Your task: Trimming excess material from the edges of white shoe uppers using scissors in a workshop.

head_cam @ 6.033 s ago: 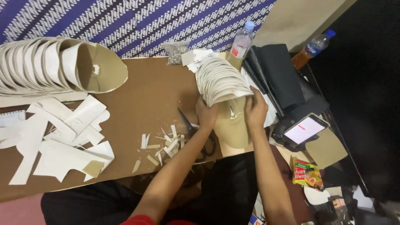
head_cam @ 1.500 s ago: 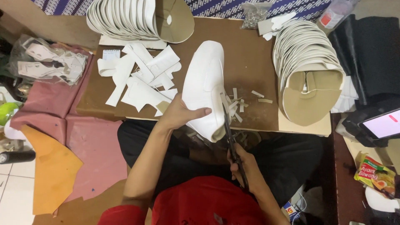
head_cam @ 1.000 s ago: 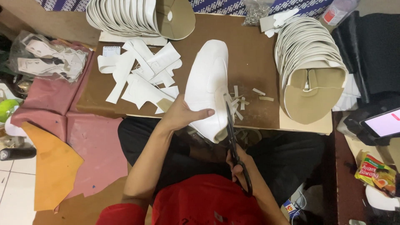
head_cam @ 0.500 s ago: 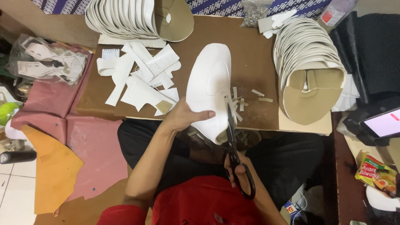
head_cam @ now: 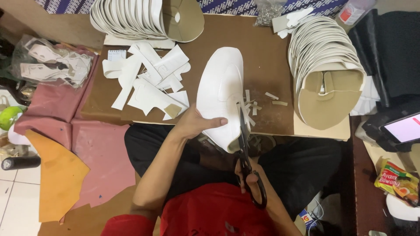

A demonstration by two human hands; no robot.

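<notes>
At the far left, a clear bag of white cut pieces (head_cam: 50, 65) was seen lying on pink sheet material (head_cam: 96, 148), with an orange sheet (head_cam: 57, 179) spread just below it on the floor. A brown counter (head_cam: 262, 61) was set further right, and a stack of curved white pieces (head_cam: 131, 17) was lined up along its back left edge. Loose white offcuts (head_cam: 148, 85) were scattered in front of that stack.

The left hand (head_cam: 197, 124) was clenched on the near left edge of a large white shoe-shaped piece (head_cam: 221, 94), thumb laid across its top. This piece was held near the middle of the counter's front edge, its narrow end hanging past the edge over the lap. Black scissors (head_cam: 247, 161) were gripped by the right hand (head_cam: 245, 175), fingers through the loops, and the blades were pointed away from the body along the right edge of the white piece. Whether the blades were actually biting into the material could not be told for certain; they appeared nearly shut.

Small white trimmings (head_cam: 258, 102) were strewn just right of the blades. Further right, a second fanned stack of white pieces (head_cam: 323, 52) was rested on tan backing (head_cam: 328, 100). At the far right, a phone with a lit screen (head_cam: 404, 129) and a snack packet (head_cam: 396, 181) were placed beside the counter.
</notes>
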